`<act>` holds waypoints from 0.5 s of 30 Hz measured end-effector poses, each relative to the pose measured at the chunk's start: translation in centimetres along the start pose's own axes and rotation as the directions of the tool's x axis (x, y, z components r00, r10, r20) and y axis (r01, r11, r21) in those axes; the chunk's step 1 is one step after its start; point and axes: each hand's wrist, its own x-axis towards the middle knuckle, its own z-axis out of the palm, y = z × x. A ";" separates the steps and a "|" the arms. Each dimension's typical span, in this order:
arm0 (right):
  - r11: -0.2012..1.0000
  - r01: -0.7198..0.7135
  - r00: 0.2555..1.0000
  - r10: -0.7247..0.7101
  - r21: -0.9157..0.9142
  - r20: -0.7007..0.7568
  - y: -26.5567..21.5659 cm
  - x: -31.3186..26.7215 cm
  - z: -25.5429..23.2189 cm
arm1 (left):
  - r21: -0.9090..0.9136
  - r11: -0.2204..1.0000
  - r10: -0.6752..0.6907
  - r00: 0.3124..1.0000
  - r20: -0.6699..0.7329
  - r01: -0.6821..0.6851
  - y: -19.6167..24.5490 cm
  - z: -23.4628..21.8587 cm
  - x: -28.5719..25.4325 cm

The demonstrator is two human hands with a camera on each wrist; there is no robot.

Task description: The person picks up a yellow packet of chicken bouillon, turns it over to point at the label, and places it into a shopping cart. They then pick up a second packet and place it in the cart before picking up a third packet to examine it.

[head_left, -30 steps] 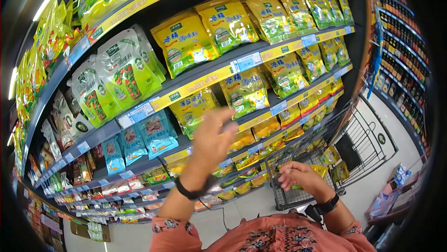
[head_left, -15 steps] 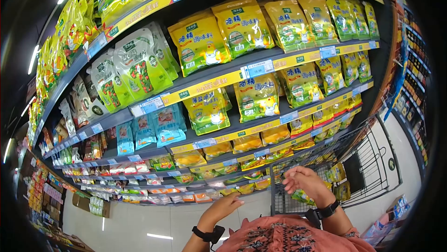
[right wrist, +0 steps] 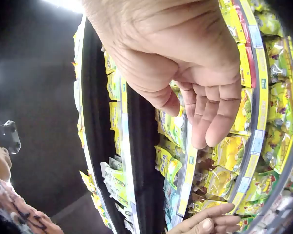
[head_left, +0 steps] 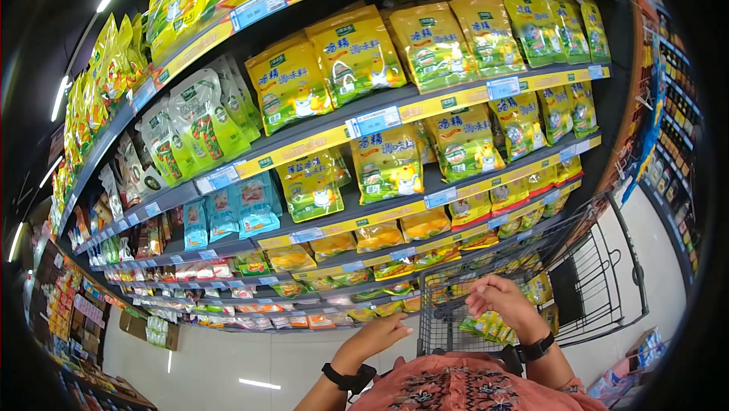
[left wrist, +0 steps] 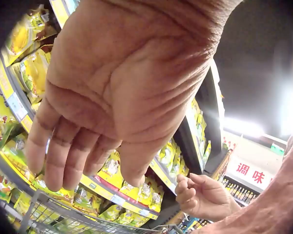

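My left hand [head_left: 376, 340] is low in front of the body, its fingers extended and holding nothing. In the left wrist view its palm [left wrist: 117, 83] faces the camera. My right hand [head_left: 501, 305], fingers relaxed and loosely bent, hovers over the wire shopping cart [head_left: 425, 312]. Nothing sits between its thumb and fingers in the right wrist view [right wrist: 185, 73]. Yellow-green seasoning bags [head_left: 486, 327] lie in the cart below it. On the shelf ahead, a yellow seasoning bag [head_left: 310, 185] stands beside a larger yellow bag with a cartoon chicken [head_left: 387, 164].
Shelf edges [head_left: 304, 149] with price labels curve across the view. Light-blue packets [head_left: 258, 202] and silver-green pouches [head_left: 201, 119] fill the left part. Rows of bottles [head_left: 676, 153] line a shelf at far right. Pale tiled floor [head_left: 228, 358] shows below.
My left hand has come down from in front of the shelf bags to waist height, empty. The right hand stays over the cart. The head view has shifted slightly.
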 end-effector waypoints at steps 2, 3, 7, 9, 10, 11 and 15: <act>1.000 0.001 1.000 0.000 0.007 -0.025 0.2 -0.7 -1.4 | 0.008 1.000 0.011 1.000 -0.003 -0.011 1.0 0.6 0.5; 1.000 -0.002 0.999 0.002 0.013 -0.034 0.3 -0.9 -1.9 | 0.009 1.000 0.019 1.000 -0.004 -0.019 1.3 1.0 0.7; 0.999 -0.020 0.998 0.021 0.029 -0.056 0.7 -1.7 -3.6 | -0.003 1.000 0.028 1.000 0.013 -0.028 2.4 2.4 1.3; 0.999 -0.033 0.998 0.034 0.023 -0.059 0.6 -1.9 -4.1 | -0.017 1.000 0.013 1.000 0.017 -0.012 2.8 3.0 1.3; 0.999 -0.041 0.997 0.042 0.019 -0.059 0.5 -2.0 -4.2 | -0.024 1.000 -0.001 1.000 0.012 0.001 3.0 3.3 1.2; 0.999 -0.050 0.997 0.051 0.017 -0.059 0.5 -2.0 -4.2 | -0.029 0.999 -0.016 1.000 0.008 0.017 3.1 3.5 0.9; 0.997 -0.069 0.997 0.070 0.017 -0.038 1.1 -1.5 -4.6 | -0.070 0.995 -0.072 0.997 0.028 0.074 2.5 4.3 0.1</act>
